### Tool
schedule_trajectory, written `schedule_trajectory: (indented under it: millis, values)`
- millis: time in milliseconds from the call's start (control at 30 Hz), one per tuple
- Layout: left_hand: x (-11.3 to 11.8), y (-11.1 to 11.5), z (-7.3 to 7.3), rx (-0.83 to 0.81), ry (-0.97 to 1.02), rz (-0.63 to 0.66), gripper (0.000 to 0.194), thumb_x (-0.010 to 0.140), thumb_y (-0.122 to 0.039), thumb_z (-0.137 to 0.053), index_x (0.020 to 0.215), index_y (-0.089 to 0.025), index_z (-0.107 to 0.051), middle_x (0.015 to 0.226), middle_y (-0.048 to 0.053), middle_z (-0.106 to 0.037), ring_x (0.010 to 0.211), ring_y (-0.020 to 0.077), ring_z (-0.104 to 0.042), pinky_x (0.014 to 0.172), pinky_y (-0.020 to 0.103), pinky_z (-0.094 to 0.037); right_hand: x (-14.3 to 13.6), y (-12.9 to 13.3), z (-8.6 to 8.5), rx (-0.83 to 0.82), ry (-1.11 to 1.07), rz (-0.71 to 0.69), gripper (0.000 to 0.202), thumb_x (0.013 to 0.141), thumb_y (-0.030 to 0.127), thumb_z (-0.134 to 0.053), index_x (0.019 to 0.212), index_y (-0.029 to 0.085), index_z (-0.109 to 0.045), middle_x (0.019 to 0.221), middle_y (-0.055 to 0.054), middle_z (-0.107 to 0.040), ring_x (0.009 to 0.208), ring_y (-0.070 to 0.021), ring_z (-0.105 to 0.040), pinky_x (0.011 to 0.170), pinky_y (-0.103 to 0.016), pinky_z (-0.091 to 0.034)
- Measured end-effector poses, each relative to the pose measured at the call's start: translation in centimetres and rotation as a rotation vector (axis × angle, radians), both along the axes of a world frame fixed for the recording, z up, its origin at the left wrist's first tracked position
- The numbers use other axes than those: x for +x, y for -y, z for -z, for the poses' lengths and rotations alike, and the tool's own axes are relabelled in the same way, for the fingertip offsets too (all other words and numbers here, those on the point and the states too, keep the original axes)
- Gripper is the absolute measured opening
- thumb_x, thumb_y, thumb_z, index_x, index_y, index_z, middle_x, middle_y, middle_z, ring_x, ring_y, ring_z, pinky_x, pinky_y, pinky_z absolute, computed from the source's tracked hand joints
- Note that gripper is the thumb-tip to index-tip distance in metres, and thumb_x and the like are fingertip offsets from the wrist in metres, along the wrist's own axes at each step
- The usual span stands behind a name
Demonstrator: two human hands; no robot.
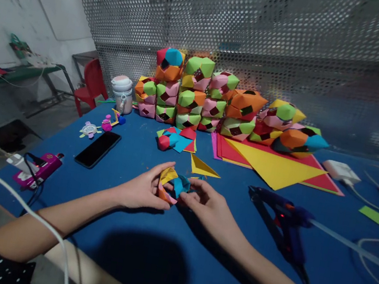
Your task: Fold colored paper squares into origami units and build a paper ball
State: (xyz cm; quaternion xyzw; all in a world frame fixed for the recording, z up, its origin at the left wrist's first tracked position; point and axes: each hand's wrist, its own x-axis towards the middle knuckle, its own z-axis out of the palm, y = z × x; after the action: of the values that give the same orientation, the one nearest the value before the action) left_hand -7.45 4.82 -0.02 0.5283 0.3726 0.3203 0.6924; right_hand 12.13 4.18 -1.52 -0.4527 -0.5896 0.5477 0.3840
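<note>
Between my two hands is a small folded paper piece [180,185] in yellow, pink, orange and blue. My left hand [146,185] wraps its yellow and pink side, thumb along the lower edge. With fingers pinched, my right hand [210,206] grips the blue side. A folded yellow paper triangle [203,166] lies just beyond the hands. Behind it sit a red and blue folded paper piece [167,139] and small coloured sheets [185,141]. To the right a blue glue gun [285,211] rests on its side with a red light lit.
Stacked paper balls [193,99] line the back of the blue table [117,227]. Large coloured sheets [276,166] lie before them. At left are a phone [97,149], a jar [122,93], a paper turtle [89,129] and a purple power strip [39,170]. A white cable [29,209] crosses my left arm.
</note>
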Motion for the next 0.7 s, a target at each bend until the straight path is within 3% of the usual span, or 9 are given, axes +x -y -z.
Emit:
schedule_trajectory:
  millis: [200, 333, 433, 567, 700]
  values:
    - [0.2, -0.1, -0.7, -0.014, 0.018, -0.002, 0.082, 0.057, -0.01, -0.077, 0.128, -0.022, -0.038, 0.096, 0.004, -0.059, 0.09, 0.0174, -0.062, 0.085, 0.038, -0.048, 0.7, 0.2, -0.9, 0.055, 0.173, -0.057, 0.047, 0.08, 0.045, -0.053, 0.116, 0.015, -0.053, 0.073, -0.002, -0.066, 0.069, -0.0178, -0.062, 0.064, -0.03, -0.047]
    - [0.5, 0.0, -0.7, -0.02, 0.046, -0.022, 0.077, 0.055, -0.009, -0.078, 0.122, -0.024, -0.044, 0.098, 0.002, -0.056, 0.093, 0.0161, -0.06, 0.085, 0.036, -0.048, 1.1, 0.4, -1.3, 0.097, 0.211, -0.065, 0.044, 0.079, 0.041, -0.053, 0.115, 0.015, -0.054, 0.076, -0.003, -0.066, 0.069, -0.0174, -0.062, 0.063, -0.029, -0.048]
    - [0.5, 0.3, -0.7, 0.028, 0.043, 0.036, 0.078, 0.056, -0.009, -0.077, 0.124, -0.025, -0.042, 0.108, 0.005, -0.054, 0.098, 0.0175, -0.058, 0.085, 0.034, -0.047, 1.3, 0.5, -1.3, 0.202, 0.237, -0.063, 0.036, 0.08, 0.036, -0.052, 0.109, 0.015, -0.056, 0.075, -0.003, -0.065, 0.066, -0.0159, -0.059, 0.06, -0.028, -0.047]
    - [0.4, 0.7, -1.4, 0.278, -0.132, 0.113, 0.064, 0.067, -0.017, -0.071, 0.126, -0.024, -0.045, 0.128, 0.009, -0.047, 0.117, 0.022, -0.048, 0.096, 0.036, -0.041, 1.7, 0.7, -0.7, 0.37, 0.315, -0.029, 0.03, 0.081, 0.028, -0.052, 0.109, 0.018, -0.056, 0.082, -0.004, -0.064, 0.069, -0.0158, -0.059, 0.066, -0.03, -0.049]
    - [0.3, 1.1, -2.5, 0.605, -0.384, 0.195, 0.052, 0.074, -0.024, -0.066, 0.123, -0.025, -0.051, 0.139, 0.009, -0.039, 0.129, 0.0231, -0.036, 0.107, 0.039, -0.028, 2.4, 1.3, 0.2, 0.545, 0.325, -0.049, 0.03, 0.084, 0.02, -0.049, 0.113, 0.022, -0.053, 0.104, -0.007, -0.062, 0.088, -0.018, -0.06, 0.078, -0.033, -0.05]
